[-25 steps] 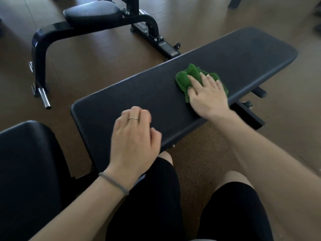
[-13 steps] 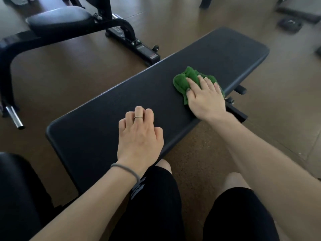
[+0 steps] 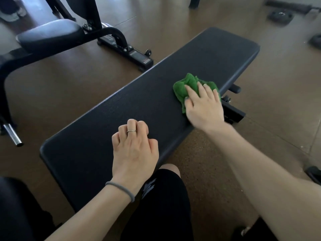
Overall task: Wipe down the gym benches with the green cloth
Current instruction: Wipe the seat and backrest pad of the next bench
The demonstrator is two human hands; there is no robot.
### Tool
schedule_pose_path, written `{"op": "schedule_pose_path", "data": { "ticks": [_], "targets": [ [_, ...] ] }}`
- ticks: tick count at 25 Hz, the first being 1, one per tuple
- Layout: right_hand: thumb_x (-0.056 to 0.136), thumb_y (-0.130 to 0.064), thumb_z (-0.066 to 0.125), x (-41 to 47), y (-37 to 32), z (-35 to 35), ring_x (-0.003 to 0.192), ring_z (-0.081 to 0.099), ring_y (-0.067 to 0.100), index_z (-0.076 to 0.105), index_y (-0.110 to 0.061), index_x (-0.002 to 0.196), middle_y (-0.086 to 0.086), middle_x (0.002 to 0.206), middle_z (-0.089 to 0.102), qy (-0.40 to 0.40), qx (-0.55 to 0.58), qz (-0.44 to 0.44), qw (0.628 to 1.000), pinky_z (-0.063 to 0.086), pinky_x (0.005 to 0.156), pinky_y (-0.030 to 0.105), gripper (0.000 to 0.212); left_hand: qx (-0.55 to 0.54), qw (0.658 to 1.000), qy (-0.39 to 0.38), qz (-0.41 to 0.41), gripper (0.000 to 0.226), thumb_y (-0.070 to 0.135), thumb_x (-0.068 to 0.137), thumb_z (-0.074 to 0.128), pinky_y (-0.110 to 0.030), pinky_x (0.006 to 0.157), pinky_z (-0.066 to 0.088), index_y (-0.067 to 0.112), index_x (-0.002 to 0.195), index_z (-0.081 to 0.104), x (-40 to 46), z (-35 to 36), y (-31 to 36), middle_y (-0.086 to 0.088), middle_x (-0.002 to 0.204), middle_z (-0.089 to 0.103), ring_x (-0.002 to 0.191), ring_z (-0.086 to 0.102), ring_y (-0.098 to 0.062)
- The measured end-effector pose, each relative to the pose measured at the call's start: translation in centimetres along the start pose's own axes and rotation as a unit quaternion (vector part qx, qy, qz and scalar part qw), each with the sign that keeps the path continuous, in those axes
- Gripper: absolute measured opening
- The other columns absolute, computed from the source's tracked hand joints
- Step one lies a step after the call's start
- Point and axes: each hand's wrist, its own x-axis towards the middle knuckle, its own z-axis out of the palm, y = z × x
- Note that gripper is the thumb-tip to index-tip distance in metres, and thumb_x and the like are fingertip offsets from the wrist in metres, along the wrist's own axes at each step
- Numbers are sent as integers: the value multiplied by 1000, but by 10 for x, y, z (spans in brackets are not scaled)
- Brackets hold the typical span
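A long black flat bench (image 3: pixel 149 101) runs diagonally across the view. The bunched green cloth (image 3: pixel 186 84) lies on the pad towards its far right part, near the front edge. My right hand (image 3: pixel 204 107) presses on the cloth with straight, spread fingers and covers its near half. My left hand (image 3: pixel 135 150) rests on the near part of the pad by the front edge, fingers curled under, holding nothing. It wears a ring, and a grey band circles the wrist.
A second black bench (image 3: pixel 49 34) with a curved frame and a steel foot bar (image 3: pixel 13 139) stands at the upper left. Weight plates (image 3: pixel 280 15) lie on the brown floor at the top right. A dark pad (image 3: pixel 13 211) fills the lower left corner.
My view has shifted, so the bench sits further left and lower. My right hand with the cloth has slid slightly along the pad. My left hand's fingers have curled under more.
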Motion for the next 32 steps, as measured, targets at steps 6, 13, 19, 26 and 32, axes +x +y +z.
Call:
{"op": "schedule_pose_path", "data": {
  "ticks": [6,13,19,26,32],
  "targets": [
    [112,-38,27,-64,-42,-12,154,20,6,30,-42,159,-7,168,28,-97,240,-178,949,8,126,26,48,-72,993,97,-1,37,25,91,46,-41,87,41,12,126,46,1,-17,5,-9,125,45,105,50,-28],
    [111,-40,21,39,18,7,159,12,16,29,-34,162,-4,171,21,-21,33,-187,982,7,128,39,52,98,991,-55,-68,69,60,100,10,-52,126,12,29,158,33,36,9,91,-10,165,30,154,21,-33],
    [109,-44,17,43,22,9,159,9,20,27,-34,162,-1,172,17,-16,32,-210,977,5,129,44,55,77,983,-50,-156,68,55,98,0,-43,128,7,41,158,29,-4,-3,42,8,168,24,156,17,-19],
    [109,-44,13,42,26,13,159,11,27,29,-30,162,4,171,20,-5,39,-231,972,6,128,49,58,47,940,-61,-332,53,54,105,15,-49,125,1,47,158,21,7,-2,40,8,170,14,156,8,-25],
    [107,-44,11,44,28,19,158,16,28,34,-28,160,6,170,25,21,44,-244,968,10,128,49,61,92,975,-53,-196,56,54,104,17,-55,125,11,43,157,31,-21,7,95,6,166,29,153,24,-31]
  ]
}}
